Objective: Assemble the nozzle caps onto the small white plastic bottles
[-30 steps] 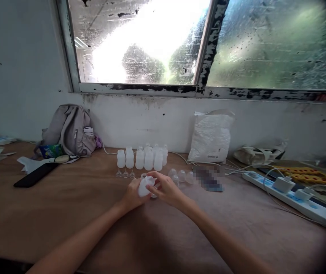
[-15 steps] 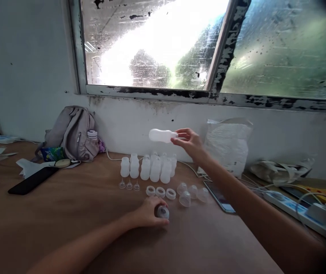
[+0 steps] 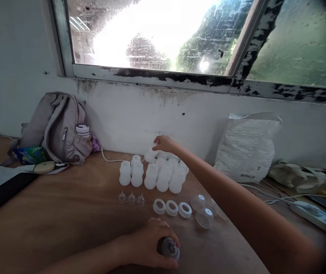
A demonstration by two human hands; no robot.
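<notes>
At the table's near side my left hand [image 3: 151, 243] is wrapped round a clear-topped baby bottle [image 3: 170, 249], seen from above with a nipple on it. Out over the back of the bottle group, my right hand [image 3: 165, 144] pinches a frosted white baby bottle [image 3: 150, 155] by its top end. Several similar bottles [image 3: 163, 179] stand upright in front of it, two or three more to their left. Three clear nipples [image 3: 131, 198] lie in a row before them. To the right are three white collar rings [image 3: 172, 207] and several clear dome caps [image 3: 204, 218].
A grey backpack [image 3: 62, 129] leans on the wall at left, with a black flat strip [image 3: 8, 190] before it. A white plastic bag [image 3: 245, 148] stands at right, near cables and a power strip [image 3: 317, 217]. My right forearm crosses above the caps.
My right hand has lowered the white bottle from mid-air to behind the standing bottles. The left hand still holds its bottle. The camera has tilted and moved closer.
</notes>
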